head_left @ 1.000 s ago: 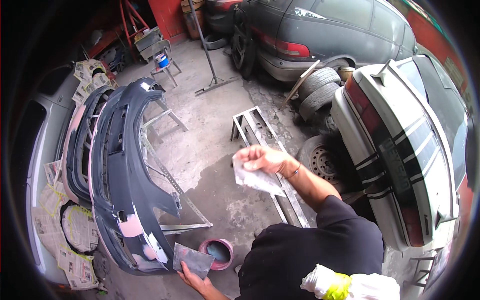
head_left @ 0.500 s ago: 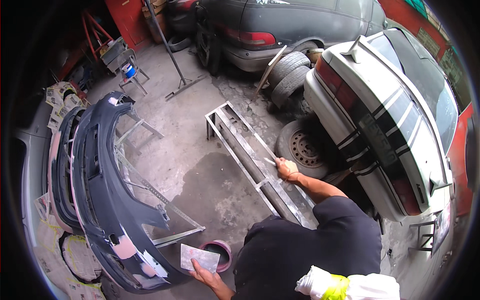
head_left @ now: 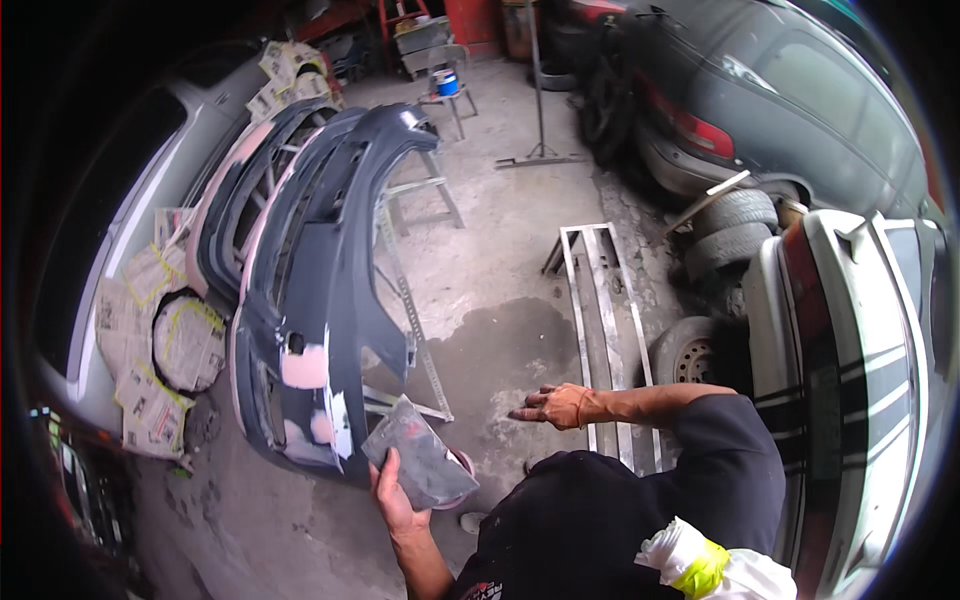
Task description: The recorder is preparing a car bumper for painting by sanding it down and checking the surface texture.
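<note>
My left hand (head_left: 393, 485) grips a worn grey rectangular sheet (head_left: 418, 448) by its lower left edge, held just in front of the dark bumper (head_left: 320, 280), which carries pink and white filler patches. A pink bucket (head_left: 463, 468) is mostly hidden behind the sheet. My right hand (head_left: 548, 405) reaches out to the left at about chest height, fingers loosely apart and holding nothing, between the bumper and a long metal frame (head_left: 600, 260).
A second bumper (head_left: 215, 230) leans beside a newspaper-masked van (head_left: 140, 200) on the left. Behind are a metal stand (head_left: 540, 155) and a chair (head_left: 450, 105) with a blue can. Tyres (head_left: 730, 245), a dark car (head_left: 830, 120) and a white striped car (head_left: 850, 380) line the right.
My right hand has let go of the pale sheet and moved left from over the metal frame. My left hand and its sheet have risen. The view has swung leftward.
</note>
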Available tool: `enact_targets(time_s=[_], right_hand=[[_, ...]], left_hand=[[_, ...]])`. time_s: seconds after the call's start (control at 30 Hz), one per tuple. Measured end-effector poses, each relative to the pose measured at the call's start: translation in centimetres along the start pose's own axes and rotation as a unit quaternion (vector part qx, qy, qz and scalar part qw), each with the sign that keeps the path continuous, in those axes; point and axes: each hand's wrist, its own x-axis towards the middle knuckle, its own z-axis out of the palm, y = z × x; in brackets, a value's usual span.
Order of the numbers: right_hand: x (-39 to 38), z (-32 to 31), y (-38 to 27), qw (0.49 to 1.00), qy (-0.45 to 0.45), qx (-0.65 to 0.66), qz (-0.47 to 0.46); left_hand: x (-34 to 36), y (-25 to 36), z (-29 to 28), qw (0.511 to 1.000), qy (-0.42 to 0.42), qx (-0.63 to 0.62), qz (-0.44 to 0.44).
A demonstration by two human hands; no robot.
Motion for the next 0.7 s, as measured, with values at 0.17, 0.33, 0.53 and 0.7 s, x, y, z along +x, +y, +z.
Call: enact_targets(time_s=[0.17,0.33,0.53,0.7], right_hand=[[3.2,-9.1,-7.1,0.901,0.333,0.277,0.028],[5.1,-10.2,-18.3,0.893,0.269,0.277,-0.232],[5.2,-9.8,-17.3,0.892,0.197,0.127,-0.387],[8.5,-10.8,-19.1,0.862,0.313,0.252,-0.309]], left_hand=[[1.4,0.8,-1.4,0.969,0.076,-0.036,0.23],[0.7,0.3,-0.6,0.932,0.2,-0.048,0.299],[-2.8,1.7,-0.5,0.956,0.065,-0.176,0.225],[-3.8,-1.0,-2.3,0.967,0.018,-0.119,0.223]])
